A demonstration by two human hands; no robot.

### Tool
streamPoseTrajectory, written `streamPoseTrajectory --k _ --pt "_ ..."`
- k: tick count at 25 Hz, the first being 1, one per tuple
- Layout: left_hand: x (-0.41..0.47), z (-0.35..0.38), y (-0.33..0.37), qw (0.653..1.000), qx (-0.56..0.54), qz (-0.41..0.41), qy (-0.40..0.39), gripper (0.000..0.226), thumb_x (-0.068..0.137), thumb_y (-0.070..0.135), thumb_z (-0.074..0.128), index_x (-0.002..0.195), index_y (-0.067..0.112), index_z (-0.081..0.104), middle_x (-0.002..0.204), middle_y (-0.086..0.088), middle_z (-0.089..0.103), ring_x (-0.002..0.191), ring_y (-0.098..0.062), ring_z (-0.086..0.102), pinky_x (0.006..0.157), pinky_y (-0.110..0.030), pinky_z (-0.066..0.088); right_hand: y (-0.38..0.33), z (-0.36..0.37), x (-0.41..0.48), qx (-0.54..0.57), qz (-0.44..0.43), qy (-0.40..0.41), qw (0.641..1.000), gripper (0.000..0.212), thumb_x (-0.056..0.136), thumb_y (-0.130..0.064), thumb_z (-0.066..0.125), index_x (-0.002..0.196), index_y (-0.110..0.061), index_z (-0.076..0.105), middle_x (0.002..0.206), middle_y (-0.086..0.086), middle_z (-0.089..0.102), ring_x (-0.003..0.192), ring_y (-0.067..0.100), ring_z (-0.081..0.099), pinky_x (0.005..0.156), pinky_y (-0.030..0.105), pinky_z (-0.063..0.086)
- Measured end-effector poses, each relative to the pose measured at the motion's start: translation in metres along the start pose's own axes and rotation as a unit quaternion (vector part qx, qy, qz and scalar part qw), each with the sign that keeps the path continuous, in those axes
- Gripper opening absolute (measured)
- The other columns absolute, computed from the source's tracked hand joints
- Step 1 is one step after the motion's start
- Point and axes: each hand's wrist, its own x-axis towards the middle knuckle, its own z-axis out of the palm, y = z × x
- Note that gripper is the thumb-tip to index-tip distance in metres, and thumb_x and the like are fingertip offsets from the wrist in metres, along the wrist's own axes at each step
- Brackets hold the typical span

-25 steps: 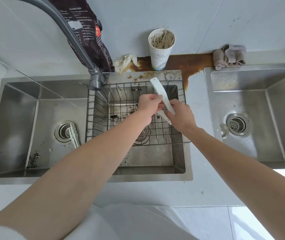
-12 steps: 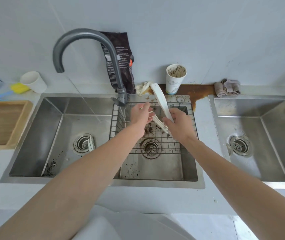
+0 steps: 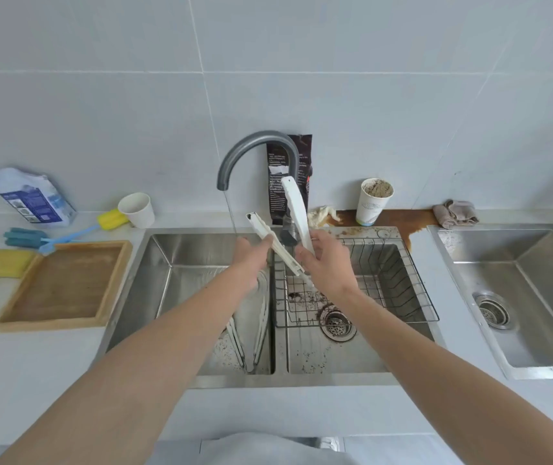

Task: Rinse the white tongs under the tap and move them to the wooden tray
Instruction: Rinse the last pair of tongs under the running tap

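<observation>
Both hands have the white tongs (image 3: 293, 213) up over the divider of the double sink (image 3: 181, 260), arms splayed in a V. Left hand (image 3: 251, 260) pinches the left arm, right hand (image 3: 325, 260) is wrapped round the hinge end. A thin stream drops from the tap (image 3: 251, 146) just left of them. The wooden tray (image 3: 114, 280) sits bare on the counter, hard against the sink's left rim.

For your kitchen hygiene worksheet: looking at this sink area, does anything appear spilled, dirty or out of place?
Yes. A brown spill stains the counter behind the sink, around the paper cup of gritty residue. Dark grounds speckle the basin under the wire rack, and a crumpled tissue lies beside the spill.
</observation>
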Motion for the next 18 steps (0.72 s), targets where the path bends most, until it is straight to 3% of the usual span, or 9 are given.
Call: streamPoseTrajectory --k 2,5,9,13,18 --pt "0.003 -0.022 0.002 0.998 -0.044 0.012 -0.045 0.044 0.094 0.022 0.064 0.129 0.001 0.049 0.096 -0.010 0.067 0.081 -0.018 0.067 0.071 -0.027 0.059 -0.016 0.024 -0.007 0.009 -0.005 0.007 1.000 0.023 0.095 -0.025 0.062 0.117 -0.020 0.060 0.097 -0.007 0.072 0.087 0.011 0.071 0.077 0.038 0.061" --pt "0.009 -0.044 0.005 0.991 -0.100 0.015 -0.082 0.026 0.097 0.010 0.057 0.121 -0.001 0.053 0.104 -0.019 0.070 0.083 -0.026 0.072 0.075 -0.038 0.062 -0.030 0.051 -0.014 0.017 -0.003 0.026 1.000 0.023 0.094 -0.028 0.063 0.115 -0.020 0.061 0.096 -0.007 0.072 0.087 0.012 0.070 0.080 0.039 0.060" --pt "0.011 -0.054 0.004 0.991 -0.102 0.014 -0.088 0.014 0.098 0.006 0.053 0.112 0.004 0.052 0.104 -0.022 0.069 0.070 -0.023 0.073 0.055 -0.030 0.060 -0.035 0.068 -0.023 0.016 0.016 0.041 0.999 0.031 0.092 -0.036 0.065 0.118 -0.020 0.060 0.098 -0.009 0.070 0.087 0.007 0.069 0.078 0.033 0.060" --pt "0.014 -0.046 0.004 0.992 -0.099 0.007 -0.072 0.017 0.098 0.005 0.051 0.115 0.005 0.049 0.100 -0.021 0.070 0.071 -0.024 0.073 0.053 -0.030 0.059 -0.029 0.066 -0.020 0.017 0.017 0.032 0.999 0.025 0.090 -0.041 0.067 0.110 -0.028 0.059 0.096 -0.013 0.070 0.088 0.003 0.068 0.075 0.024 0.057" --pt "0.018 -0.030 0.012 0.993 -0.109 -0.012 -0.045 0.018 0.099 0.005 0.050 0.117 0.002 0.052 0.105 -0.019 0.069 0.071 -0.022 0.071 0.053 -0.034 0.059 -0.027 0.056 -0.005 0.026 0.017 0.025 0.999 0.019 0.091 -0.038 0.069 0.102 -0.036 0.054 0.087 -0.023 0.063 0.076 -0.011 0.063 0.059 0.006 0.047"
